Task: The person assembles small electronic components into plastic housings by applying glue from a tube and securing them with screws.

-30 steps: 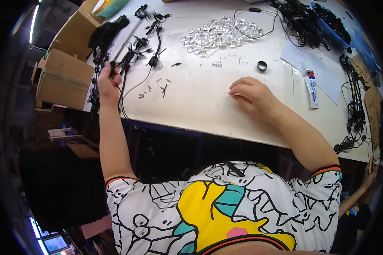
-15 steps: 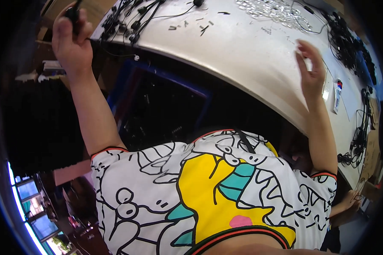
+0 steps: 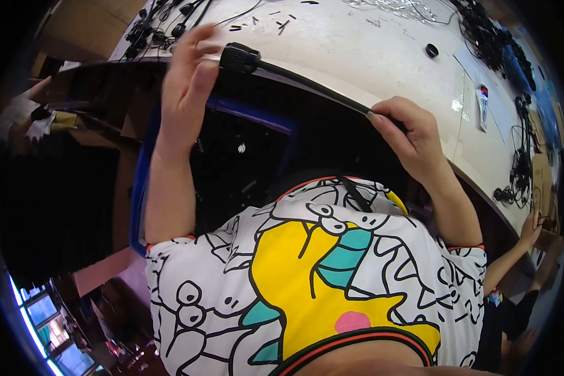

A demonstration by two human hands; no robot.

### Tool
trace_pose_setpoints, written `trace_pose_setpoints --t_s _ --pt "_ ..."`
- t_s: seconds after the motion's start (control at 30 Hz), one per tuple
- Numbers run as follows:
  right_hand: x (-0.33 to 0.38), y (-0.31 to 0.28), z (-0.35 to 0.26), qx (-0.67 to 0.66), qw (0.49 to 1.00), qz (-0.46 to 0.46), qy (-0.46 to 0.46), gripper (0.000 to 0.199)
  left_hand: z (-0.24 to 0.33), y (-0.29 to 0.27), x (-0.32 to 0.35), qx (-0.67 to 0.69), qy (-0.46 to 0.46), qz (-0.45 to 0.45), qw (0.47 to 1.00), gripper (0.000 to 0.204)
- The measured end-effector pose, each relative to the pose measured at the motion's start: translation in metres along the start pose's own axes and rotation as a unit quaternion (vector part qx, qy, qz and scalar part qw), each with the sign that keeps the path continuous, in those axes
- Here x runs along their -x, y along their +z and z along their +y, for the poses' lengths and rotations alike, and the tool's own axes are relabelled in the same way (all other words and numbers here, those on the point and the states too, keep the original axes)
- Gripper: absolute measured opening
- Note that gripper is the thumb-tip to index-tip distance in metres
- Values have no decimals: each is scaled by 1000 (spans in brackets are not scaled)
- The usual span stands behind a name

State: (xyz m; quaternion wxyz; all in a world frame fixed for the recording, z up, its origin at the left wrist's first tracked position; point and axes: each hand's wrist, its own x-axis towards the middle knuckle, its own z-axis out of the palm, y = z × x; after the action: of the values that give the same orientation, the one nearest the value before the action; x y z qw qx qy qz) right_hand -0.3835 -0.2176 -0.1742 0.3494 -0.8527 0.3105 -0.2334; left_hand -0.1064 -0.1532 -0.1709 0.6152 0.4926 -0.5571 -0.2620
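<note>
A black rod (image 3: 313, 84) with a wide ribbed black head (image 3: 239, 58) hangs level in front of the white table's near edge. My right hand (image 3: 413, 128) pinches the rod's right end between thumb and fingers. At the other end, my left hand (image 3: 189, 88) is beside the ribbed head, thumb and fingers apart, the fingertips a little blurred. Whether those fingertips touch the head is hard to make out. Beyond my right hand, a small round black cap (image 3: 432, 50) lies on the white table (image 3: 357, 56).
Black cables and parts (image 3: 153, 34) heap at the table's far left, with more cables (image 3: 492, 41) at right. Clear small pieces (image 3: 395, 9) lie at the back. A white tube (image 3: 483, 108) lies at right. Another person's hand (image 3: 532, 229) is at the right; a cardboard box (image 3: 84, 31) stands left.
My left hand has come inward from the far left, and the black rod now spans between my hands. My right hand has moved nearer and gripped its end. The black cap now shows on the table.
</note>
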Motion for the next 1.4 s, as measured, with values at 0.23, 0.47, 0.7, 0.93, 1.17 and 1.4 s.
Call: trace_pose_setpoints --t_s 0.23,0.47,0.7,0.93,1.17,1.4 --pt "33 8 17 -349 885 -83 298 22 -32 70 52 333 -155 48 929 47" --pt "52 32 51 -352 906 -11 232 27 -54 104 20 552 -161 62 816 40" --pt "68 37 58 -373 863 -80 330 20 -49 125 28 405 -133 68 902 30" --pt "85 50 88 -481 815 -50 319 10 -45 131 28 487 -206 7 849 51" --pt "102 80 122 -177 972 -18 151 26 -57 120 20 526 -130 31 840 51" --pt "112 99 158 -28 994 -37 102 17 -51 100 9 497 -91 13 863 48"
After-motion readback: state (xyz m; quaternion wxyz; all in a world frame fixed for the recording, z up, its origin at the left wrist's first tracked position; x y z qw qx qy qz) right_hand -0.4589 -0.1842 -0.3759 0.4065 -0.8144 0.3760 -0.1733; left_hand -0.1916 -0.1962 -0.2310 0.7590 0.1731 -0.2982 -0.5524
